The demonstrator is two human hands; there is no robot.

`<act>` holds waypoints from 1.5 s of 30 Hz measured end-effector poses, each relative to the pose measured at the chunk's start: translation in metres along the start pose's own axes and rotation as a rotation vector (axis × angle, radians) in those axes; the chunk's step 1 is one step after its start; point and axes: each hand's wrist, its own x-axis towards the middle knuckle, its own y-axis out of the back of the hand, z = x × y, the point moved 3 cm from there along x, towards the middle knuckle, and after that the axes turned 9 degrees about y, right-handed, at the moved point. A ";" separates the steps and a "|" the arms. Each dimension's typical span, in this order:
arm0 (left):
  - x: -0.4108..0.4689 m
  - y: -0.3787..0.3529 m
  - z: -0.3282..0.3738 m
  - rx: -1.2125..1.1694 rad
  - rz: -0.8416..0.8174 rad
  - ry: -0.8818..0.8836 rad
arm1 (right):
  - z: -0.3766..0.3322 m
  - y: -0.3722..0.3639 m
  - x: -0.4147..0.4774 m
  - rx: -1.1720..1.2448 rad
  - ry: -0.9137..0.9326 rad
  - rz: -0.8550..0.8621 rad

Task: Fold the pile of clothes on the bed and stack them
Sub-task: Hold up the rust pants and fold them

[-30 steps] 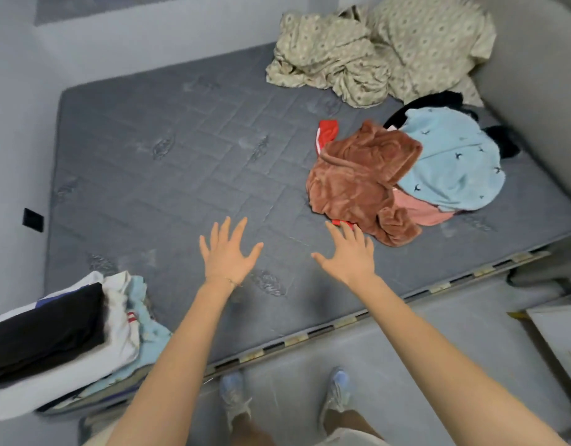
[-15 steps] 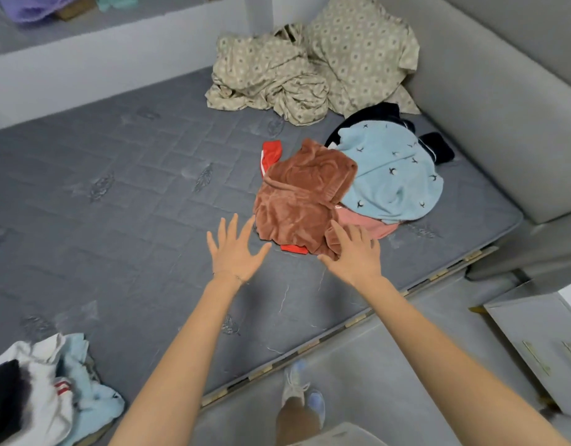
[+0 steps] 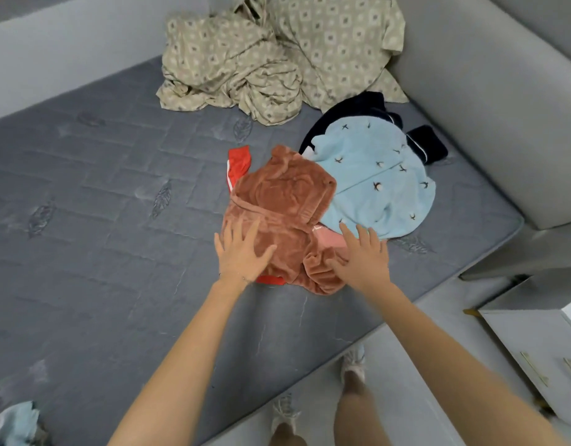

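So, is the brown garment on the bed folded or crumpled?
Crumpled. The brown garment lies bunched in uneven lumps, partly over the red garment; the left hand and right hand are over it, fingers straight.

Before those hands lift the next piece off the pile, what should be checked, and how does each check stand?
1. Hands free: left hand and right hand are open, holding nothing: ok.
2. Top piece in reach: the rust-brown fleece garment lies under both hands: ok.
3. Free of neighbours: it overlaps the light blue garment, pink garment and red garment; tangled or not: cannot tell.
4. Folding room: bare mattress lies left of the pile: ok.
5. Grip taken: fingers are straight, nothing pinched: not ok.
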 end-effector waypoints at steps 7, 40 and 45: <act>0.078 -0.046 0.054 -0.037 -0.002 0.127 | 0.056 -0.006 0.109 -0.007 0.098 -0.064; 0.098 -0.093 0.114 -1.021 0.182 0.220 | -0.019 -0.010 0.184 0.753 0.252 0.035; 0.051 -0.009 0.089 -0.875 0.332 0.167 | -0.073 0.045 0.143 0.791 0.454 0.011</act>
